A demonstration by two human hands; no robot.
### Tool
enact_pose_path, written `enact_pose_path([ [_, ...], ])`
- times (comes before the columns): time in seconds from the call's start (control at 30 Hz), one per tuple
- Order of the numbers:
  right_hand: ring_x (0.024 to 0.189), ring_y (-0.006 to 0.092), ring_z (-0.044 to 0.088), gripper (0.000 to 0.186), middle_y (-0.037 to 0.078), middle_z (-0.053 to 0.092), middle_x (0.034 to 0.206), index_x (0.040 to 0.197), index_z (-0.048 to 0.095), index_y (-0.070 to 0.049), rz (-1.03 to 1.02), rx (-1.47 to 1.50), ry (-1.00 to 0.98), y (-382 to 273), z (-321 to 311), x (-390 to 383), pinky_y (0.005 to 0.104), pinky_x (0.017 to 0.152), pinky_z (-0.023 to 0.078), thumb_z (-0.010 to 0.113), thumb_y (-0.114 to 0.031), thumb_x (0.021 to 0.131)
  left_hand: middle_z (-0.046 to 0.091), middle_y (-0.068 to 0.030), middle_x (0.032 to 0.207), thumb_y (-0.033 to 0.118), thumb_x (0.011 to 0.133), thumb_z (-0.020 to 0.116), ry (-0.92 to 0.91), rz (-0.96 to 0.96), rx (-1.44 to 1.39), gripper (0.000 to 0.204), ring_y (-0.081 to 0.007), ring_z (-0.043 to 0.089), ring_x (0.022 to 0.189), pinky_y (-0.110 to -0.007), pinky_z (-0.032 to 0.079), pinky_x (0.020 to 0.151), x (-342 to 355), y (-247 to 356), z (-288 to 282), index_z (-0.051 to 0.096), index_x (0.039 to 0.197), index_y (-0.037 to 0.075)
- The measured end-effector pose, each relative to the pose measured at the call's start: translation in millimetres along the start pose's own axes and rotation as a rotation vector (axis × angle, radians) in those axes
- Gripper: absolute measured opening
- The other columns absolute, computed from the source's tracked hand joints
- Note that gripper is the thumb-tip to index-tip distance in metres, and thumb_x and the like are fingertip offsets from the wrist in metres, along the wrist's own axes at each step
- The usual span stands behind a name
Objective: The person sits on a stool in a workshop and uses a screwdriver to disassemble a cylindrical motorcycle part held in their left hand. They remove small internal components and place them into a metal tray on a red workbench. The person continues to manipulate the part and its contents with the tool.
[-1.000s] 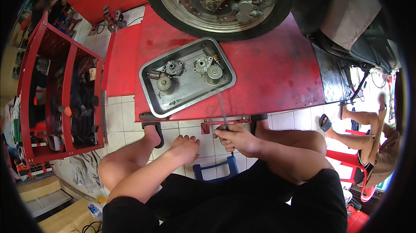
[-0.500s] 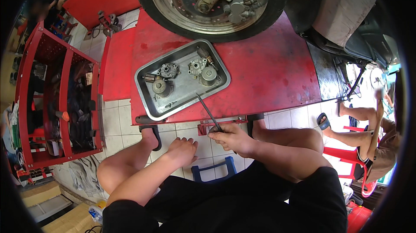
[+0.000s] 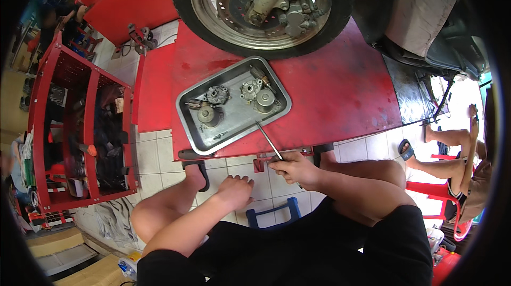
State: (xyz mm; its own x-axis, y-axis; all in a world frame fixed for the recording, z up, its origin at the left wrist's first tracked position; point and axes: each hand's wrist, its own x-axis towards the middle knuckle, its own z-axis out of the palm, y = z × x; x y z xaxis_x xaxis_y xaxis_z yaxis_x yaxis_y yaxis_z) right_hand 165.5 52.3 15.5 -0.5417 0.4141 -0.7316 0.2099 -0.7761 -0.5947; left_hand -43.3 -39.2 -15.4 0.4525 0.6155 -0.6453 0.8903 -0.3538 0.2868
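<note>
My right hand (image 3: 294, 170) is closed around the dark handle of a screwdriver (image 3: 270, 141), whose long metal shaft points up and left to the near rim of a metal tray (image 3: 236, 118). My left hand (image 3: 236, 192) hovers above my lap, back upward, fingers loosely bent and slightly apart; nothing shows in it. Inside the tray lie two similar groups of greasy metal parts: a round-capped part (image 3: 208, 115) beside a cast housing (image 3: 216, 95) on the left, another round-capped part (image 3: 264, 100) beside a housing (image 3: 250, 89) on the right. Small screws (image 3: 220, 135) lie near the tray's front.
The tray rests on a red platform (image 3: 340, 100), beneath a motorcycle's front wheel (image 3: 213, 38). A dark handle (image 3: 195, 154) lies at the platform's near edge. Red shelving (image 3: 90, 126) stands left, a blue stool (image 3: 274, 212) below me. Another person's legs (image 3: 442, 163) are at right.
The whole view has shifted, so the scene sits farther right and slightly lower. My hands keep nearly the same pose, with the screwdriver still held at the tray's near rim.
</note>
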Motion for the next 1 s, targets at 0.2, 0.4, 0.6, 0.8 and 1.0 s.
enact_pose_path([
  [0.2,0.055,0.0027,0.037,0.017,-0.003,0.048,0.073,0.100,0.062,-0.003,-0.003,0.010,-0.032,0.2,-5.3,4.6,0.0218,0.044,0.024,0.064,-0.018,0.092,0.062,-0.0143,0.110,0.040,0.087,0.067,-0.002,0.001,-0.006,0.050,-0.0311,0.062,0.105,-0.044,0.049,0.089,0.9,-2.0,-0.8,0.057,0.118,0.002],
  [0.4,0.056,0.0032,0.038,0.018,-0.002,0.048,0.073,0.099,0.060,-0.003,-0.012,0.007,-0.043,-1.5,-4.7,2.6,0.0219,0.045,0.024,0.063,-0.020,0.093,0.062,-0.0146,0.110,0.039,0.087,0.068,-0.010,-0.002,-0.013,0.050,-0.0315,0.062,0.106,-0.044,0.050,0.090,1.4,-0.2,-2.2,0.057,0.118,0.002],
  [0.6,0.057,0.0057,0.040,0.025,-0.001,0.048,0.071,0.102,0.062,-0.003,-0.007,0.122,-0.021,-3.4,-5.8,4.8,0.0241,0.049,0.030,0.063,-0.027,0.096,0.062,-0.0149,0.110,0.038,0.087,0.067,0.007,0.006,-0.011,0.048,-0.0320,0.062,0.106,-0.044,0.050,0.090,1.3,-0.1,-1.5,0.057,0.117,0.002],
  [0.8,0.059,0.0049,0.045,0.027,-0.001,0.058,0.076,0.097,0.072,-0.001,-0.306,-0.154,0.102,-7.5,-1.2,4.0,0.0235,0.055,0.035,0.065,-0.027,0.095,0.062,-0.0149,0.110,0.039,0.088,0.067,-0.007,0.006,-0.009,0.048,-0.0317,0.061,0.106,-0.044,0.050,0.090,0.4,0.5,-4.0,0.057,0.117,0.002],
  [1.0,0.069,0.0083,0.058,0.023,0.004,0.070,0.083,0.102,0.073,0.001,-0.361,-0.254,-0.084,-34.4,-9.1,-10.4,0.0237,0.066,0.047,0.073,-0.017,0.089,0.061,-0.0146,0.113,0.039,0.088,0.066,-0.018,-0.003,-0.013,0.048,-0.0315,0.061,0.108,-0.044,0.049,0.091,0.4,0.5,-4.0,0.057,0.117,0.002],
])
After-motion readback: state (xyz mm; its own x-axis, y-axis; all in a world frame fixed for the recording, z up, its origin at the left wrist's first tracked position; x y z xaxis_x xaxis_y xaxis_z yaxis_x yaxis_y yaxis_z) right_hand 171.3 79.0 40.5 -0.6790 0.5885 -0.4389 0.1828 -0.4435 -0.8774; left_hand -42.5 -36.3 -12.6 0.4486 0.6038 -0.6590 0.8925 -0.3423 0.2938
